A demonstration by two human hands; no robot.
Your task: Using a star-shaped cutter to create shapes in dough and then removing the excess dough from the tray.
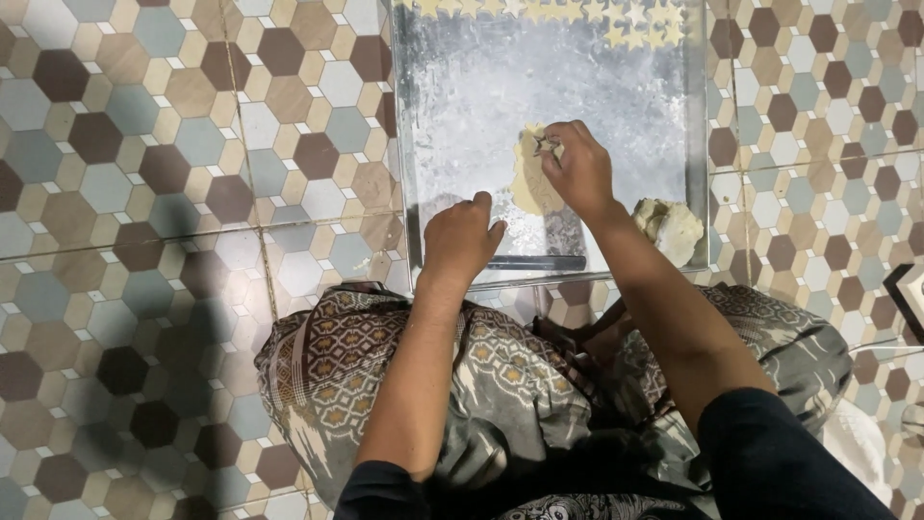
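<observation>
hexagon-tiled floor (144, 193) under a floured tray (481, 96); right hand (577, 169) pinching a small cutter into flattened dough (527, 188), left hand (462, 241) curled, bracing; best press straight down.

home kitchen floor, patterned tiles (144, 193), floured baking tray (481, 87)

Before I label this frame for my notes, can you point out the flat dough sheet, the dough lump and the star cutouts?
Flat dough sheet (529, 188), head view, on its bare left part.
Dough lump (671, 229), head view, on its middle.
Star cutouts (630, 37), head view, on one star near the tray's far right.
</observation>
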